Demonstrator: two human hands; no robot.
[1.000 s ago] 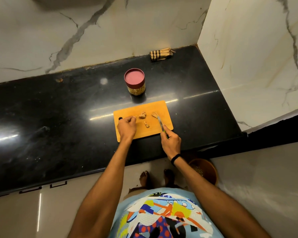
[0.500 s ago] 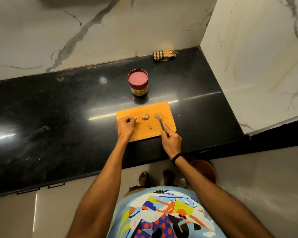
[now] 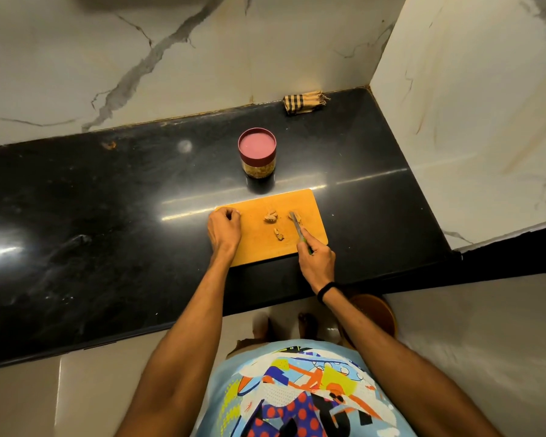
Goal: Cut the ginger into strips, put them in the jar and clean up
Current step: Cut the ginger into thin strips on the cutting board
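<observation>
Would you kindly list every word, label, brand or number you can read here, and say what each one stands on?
No text here can be read.
Jar: no label shows.
Shirt: black shapes in the print may be letters, but they are too distorted to read.
Board, knife, cloth: no marks visible.

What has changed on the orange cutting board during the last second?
The left hand slid left across the orange rectangular cutting board, away from the pale ginger pieces, and now rests with curled fingers at its left edge. Unchanged: the right hand keeps its grip on the green-handled knife, the three pieces lie as before, the red-lidded jar stays closed.
</observation>
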